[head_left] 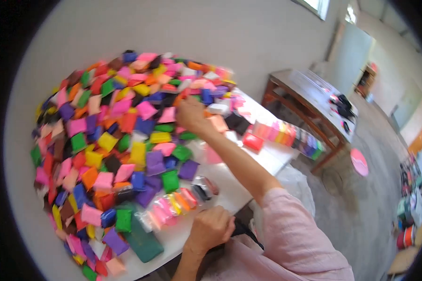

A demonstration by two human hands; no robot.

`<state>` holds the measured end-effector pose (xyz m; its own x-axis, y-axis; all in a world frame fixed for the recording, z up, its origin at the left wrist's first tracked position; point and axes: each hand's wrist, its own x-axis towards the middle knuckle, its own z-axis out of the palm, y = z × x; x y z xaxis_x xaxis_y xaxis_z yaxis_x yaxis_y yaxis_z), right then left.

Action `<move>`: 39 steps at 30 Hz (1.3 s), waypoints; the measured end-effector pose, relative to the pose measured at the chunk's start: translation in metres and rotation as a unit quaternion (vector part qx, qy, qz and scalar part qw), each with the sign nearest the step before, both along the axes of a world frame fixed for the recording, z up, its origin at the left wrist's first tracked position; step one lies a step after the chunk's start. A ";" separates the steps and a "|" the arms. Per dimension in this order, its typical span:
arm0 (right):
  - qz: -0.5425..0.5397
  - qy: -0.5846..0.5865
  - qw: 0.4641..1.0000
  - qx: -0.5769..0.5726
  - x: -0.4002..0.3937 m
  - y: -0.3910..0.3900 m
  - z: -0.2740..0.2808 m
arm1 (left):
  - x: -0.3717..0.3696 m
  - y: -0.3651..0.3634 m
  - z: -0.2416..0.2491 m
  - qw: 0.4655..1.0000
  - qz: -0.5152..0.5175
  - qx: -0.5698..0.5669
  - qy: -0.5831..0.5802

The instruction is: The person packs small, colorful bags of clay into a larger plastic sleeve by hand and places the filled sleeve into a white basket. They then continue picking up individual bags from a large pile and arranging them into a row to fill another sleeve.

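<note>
A large heap of small, soft-looking colored packets (109,142) covers much of the white table (229,187). My right hand (191,114) reaches into the right part of this heap, blurred, its fingers pointing down and mostly hidden. An orange packet (177,99) shows right at its fingertips. Near the front edge, my left hand (212,228) is curled into a fist with the back of the hand up; its inside is hidden. Just beyond it lies a row of packets in shiny clear wrap (176,203). A dark green flat object (145,241) lies to the left.
Another row of multicolored packets (290,136) runs along the table's right end, beside a red packet (252,142). A clear plastic bag (290,187) hangs below that edge. Farther right stand a wooden table (314,100) with black items and a pink round stool top (359,162).
</note>
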<state>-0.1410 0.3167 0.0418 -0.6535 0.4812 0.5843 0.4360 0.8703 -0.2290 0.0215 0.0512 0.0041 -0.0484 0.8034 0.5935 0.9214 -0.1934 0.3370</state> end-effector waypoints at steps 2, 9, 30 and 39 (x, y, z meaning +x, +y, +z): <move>-0.065 -0.056 0.996 0.011 -0.018 0.001 -0.011 | 0.004 0.000 -0.001 1.000 0.007 -0.008 -0.009; 0.021 -0.034 0.998 -0.056 -0.006 0.011 0.010 | 0.005 0.002 0.006 0.999 0.032 -0.017 0.031; 0.079 0.183 0.970 -0.141 0.204 -0.072 0.002 | 0.006 0.000 -0.005 0.995 0.049 0.050 0.068; -0.030 0.088 0.989 -0.118 0.296 -0.130 -0.048 | 0.029 0.008 -0.007 0.994 0.103 0.037 -0.002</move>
<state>0.1547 0.1863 -0.0058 -0.5176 0.6527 0.5533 0.4213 0.7572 -0.4992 0.0502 0.0589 -0.0030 -0.2111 0.7307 0.6492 0.9424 -0.0240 0.3335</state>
